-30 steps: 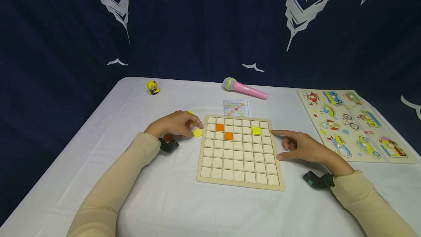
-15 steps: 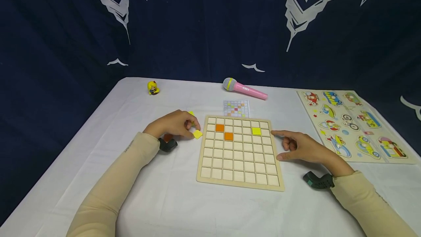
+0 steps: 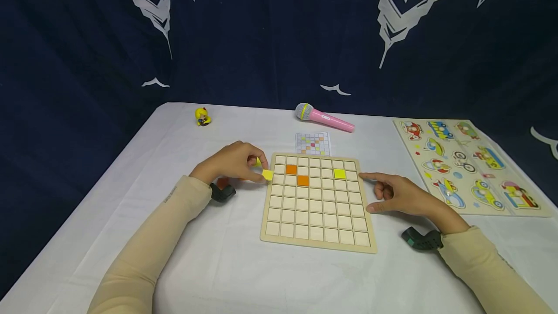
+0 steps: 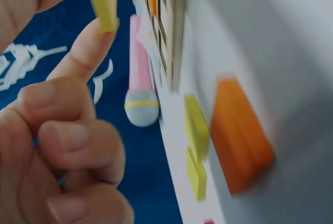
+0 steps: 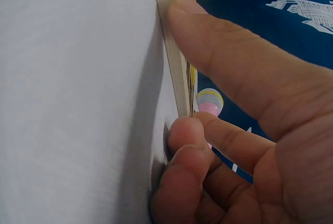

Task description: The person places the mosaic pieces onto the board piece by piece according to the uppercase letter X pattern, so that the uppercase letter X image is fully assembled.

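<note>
My left hand [image 3: 231,161] pinches a small square yellow tile [image 3: 267,175] between thumb and index finger, right at the left rim of a wooden grid board [image 3: 316,206]. In the left wrist view that held tile [image 4: 105,3] stands on edge in the pinch while the other fingers are curled. Two orange tiles [image 3: 297,175] and one yellow tile [image 3: 339,173] lie in the board's cells. Thumb and index fingertip of my right hand [image 3: 398,195] touch the board's right edge, and the right wrist view has the thumb [image 5: 190,26] against its side.
Loose yellow tiles [image 4: 196,130] and orange tiles [image 4: 239,135] lie by the left hand, partly hidden in the head view. Behind the board are a printed grid card [image 3: 313,143] and a pink microphone [image 3: 329,119]. A figurine [image 3: 202,116] stands far left; a picture puzzle [image 3: 471,168] lies right.
My left hand has picked up the yellow tile from beside the board and brought it slightly right, up to the rim. The right hand has stayed in place.
</note>
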A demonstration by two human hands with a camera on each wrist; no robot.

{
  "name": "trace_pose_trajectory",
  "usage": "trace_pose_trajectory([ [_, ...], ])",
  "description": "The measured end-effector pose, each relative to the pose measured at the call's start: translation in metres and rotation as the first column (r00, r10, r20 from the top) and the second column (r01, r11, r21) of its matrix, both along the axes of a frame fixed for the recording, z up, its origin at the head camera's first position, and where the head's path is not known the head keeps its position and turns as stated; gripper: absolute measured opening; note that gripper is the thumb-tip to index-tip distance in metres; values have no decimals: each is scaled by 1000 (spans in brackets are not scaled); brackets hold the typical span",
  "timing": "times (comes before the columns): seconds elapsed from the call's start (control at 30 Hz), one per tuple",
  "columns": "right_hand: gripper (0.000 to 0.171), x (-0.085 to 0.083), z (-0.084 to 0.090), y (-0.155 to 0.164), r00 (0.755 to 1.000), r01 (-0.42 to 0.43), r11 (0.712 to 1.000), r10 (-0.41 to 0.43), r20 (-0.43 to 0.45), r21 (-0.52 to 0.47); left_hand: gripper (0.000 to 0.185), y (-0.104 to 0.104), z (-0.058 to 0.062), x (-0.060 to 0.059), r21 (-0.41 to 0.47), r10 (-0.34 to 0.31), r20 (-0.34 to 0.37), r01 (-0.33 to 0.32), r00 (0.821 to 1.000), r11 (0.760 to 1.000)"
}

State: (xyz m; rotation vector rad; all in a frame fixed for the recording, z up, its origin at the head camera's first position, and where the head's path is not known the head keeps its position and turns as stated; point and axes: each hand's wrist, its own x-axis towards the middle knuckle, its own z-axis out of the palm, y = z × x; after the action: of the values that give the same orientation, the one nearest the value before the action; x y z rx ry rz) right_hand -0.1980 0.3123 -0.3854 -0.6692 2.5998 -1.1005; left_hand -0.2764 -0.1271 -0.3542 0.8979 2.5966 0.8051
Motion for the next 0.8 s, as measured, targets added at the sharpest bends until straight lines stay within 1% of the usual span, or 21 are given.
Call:
trace_pose_trajectory([
  [0.23, 79, 0, 0, 1, 1000, -1, 1000, 1, -4, -1, 27, 17, 5, 9, 51, -31, -61, 35, 998, 998],
  [0.3, 79, 1, 0, 1, 1000, 0, 1000, 0, -10, -1, 27, 21, 6, 11, 69, -32, -70, 37, 997, 997],
  [0.4, 79, 0, 0, 1, 1000, 2, 1000, -2, -15, 0, 26, 28, 7, 14, 89, -29, -66, 35, 997, 995],
  [0.5, 79, 0, 0, 1, 1000, 1, 1000, -1, -9, 0, 26, 35, 7, 16, 90, -26, -71, 32, 997, 995],
  [0.67, 79, 0, 0, 1, 1000, 3, 1000, -3, -1, 1, 27, 46, 7, 17, 63, -15, -103, 22, 995, 998],
  [0.8, 79, 0, 0, 1, 1000, 1, 1000, -1, -1, -6, 26, 56, 8, 18, 67, -13, -113, 21, 994, 998],
])
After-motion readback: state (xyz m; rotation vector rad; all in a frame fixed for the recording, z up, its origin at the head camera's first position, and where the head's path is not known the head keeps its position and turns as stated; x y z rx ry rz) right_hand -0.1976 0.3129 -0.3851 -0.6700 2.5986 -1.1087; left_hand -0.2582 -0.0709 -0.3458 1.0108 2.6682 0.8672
